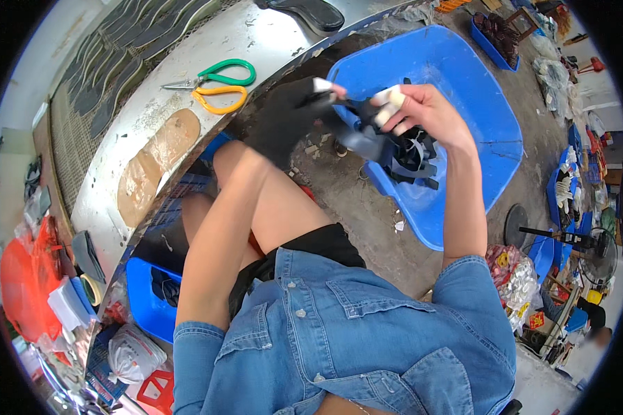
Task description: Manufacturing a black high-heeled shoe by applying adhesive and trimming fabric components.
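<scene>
My left hand (284, 121), in a black glove with bare fingertips, is closed on a dark strap-like piece (361, 144). From the other side my right hand (422, 111), with white wraps on its fingers, pinches the same piece. Motion blurs the piece, so its exact kind does not show. Both hands are over the near left part of a large blue tub (484, 142). Inside the tub, just below my right hand, lies a heap of dark strap pieces (412, 162).
Scissors with green and yellow handles (221, 86) lie on the metal worktable (163, 90) at left, near a brown insole-shaped pair (156, 166). A black shoe form (308, 14) rests at its far end. Shoe soles (111, 76) line a mesh belt. A fan (597, 256) stands at right.
</scene>
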The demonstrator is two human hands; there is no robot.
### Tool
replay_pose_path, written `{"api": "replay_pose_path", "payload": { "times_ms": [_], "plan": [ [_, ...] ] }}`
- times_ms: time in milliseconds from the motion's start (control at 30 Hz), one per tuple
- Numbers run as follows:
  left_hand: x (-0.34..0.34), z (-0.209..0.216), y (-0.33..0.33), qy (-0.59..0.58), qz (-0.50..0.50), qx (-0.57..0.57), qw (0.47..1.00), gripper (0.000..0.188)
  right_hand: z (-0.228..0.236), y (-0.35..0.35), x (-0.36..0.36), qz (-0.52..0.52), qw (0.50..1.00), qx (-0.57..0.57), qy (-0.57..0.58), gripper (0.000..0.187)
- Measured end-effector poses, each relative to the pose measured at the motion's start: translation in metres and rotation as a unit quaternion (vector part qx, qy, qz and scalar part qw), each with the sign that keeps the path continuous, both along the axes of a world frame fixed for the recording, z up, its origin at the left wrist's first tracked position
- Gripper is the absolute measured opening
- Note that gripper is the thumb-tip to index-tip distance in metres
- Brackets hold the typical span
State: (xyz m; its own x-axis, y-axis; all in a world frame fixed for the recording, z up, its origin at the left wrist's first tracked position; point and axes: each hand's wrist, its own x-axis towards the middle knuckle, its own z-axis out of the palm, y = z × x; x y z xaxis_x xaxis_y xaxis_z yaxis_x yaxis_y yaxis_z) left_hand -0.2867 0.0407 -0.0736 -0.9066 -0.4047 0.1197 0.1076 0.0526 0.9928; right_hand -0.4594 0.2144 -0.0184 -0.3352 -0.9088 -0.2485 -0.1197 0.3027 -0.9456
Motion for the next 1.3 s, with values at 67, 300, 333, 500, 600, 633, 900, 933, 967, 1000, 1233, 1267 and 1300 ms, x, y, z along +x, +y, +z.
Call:
{"api": "replay_pose_path", "payload": {
  "times_ms": [67,300,333,500,600,633,900,933,967,1000,1233,1267,1300],
  "plan": [
    [0.020,-0.006,-0.013,0.024,-0.019,-0.025,0.999,0.018,-0.057,0.013,-0.032,-0.073,0.994,0.035,0.071,0.020],
    [0.057,-0.005,-0.012,-0.042,0.018,0.111,0.993,0.019,-0.080,0.003,-0.007,-0.104,0.988,-0.009,0.110,0.017],
    [0.060,-0.007,-0.012,-0.044,-0.005,0.102,0.994,0.019,-0.076,-0.003,0.002,-0.103,0.990,-0.026,0.094,0.018],
    [0.064,-0.022,-0.011,-0.039,-0.016,0.117,0.992,0.018,-0.092,-0.023,0.043,-0.134,0.990,-0.045,-0.028,0.032],
    [0.071,-0.032,-0.026,0.022,0.046,0.261,0.964,0.018,-0.118,-0.006,0.011,-0.245,0.966,-0.081,-0.002,0.026],
    [0.076,-0.037,-0.036,0.059,0.132,0.297,0.944,0.018,-0.127,0.006,-0.010,-0.297,0.951,-0.089,-0.007,0.021],
    [0.095,-0.032,-0.049,0.093,0.160,0.346,0.920,0.025,-0.193,0.123,-0.158,-0.398,0.794,0.220,0.403,0.032],
    [0.098,-0.032,-0.049,0.098,0.148,0.363,0.915,0.027,-0.176,0.103,-0.135,-0.355,0.712,0.179,0.578,0.035],
    [0.101,-0.032,-0.050,0.091,0.147,0.373,0.911,0.029,-0.148,0.073,-0.103,-0.346,0.824,0.091,0.439,0.035],
    [0.101,-0.031,-0.049,0.091,0.149,0.372,0.911,0.029,-0.117,0.044,-0.064,-0.326,0.901,0.004,0.285,0.035],
    [0.107,0.009,-0.038,0.100,0.140,0.432,0.885,0.035,-0.080,-0.071,0.092,-0.004,0.994,-0.091,0.058,0.042],
    [0.108,0.016,-0.034,0.103,0.145,0.429,0.885,0.035,-0.086,-0.082,0.108,0.004,0.994,-0.076,0.084,0.045],
    [0.107,0.023,-0.028,0.112,0.157,0.411,0.891,0.033,-0.096,-0.093,0.123,0.032,0.986,-0.087,0.136,0.042]
  ]
}}
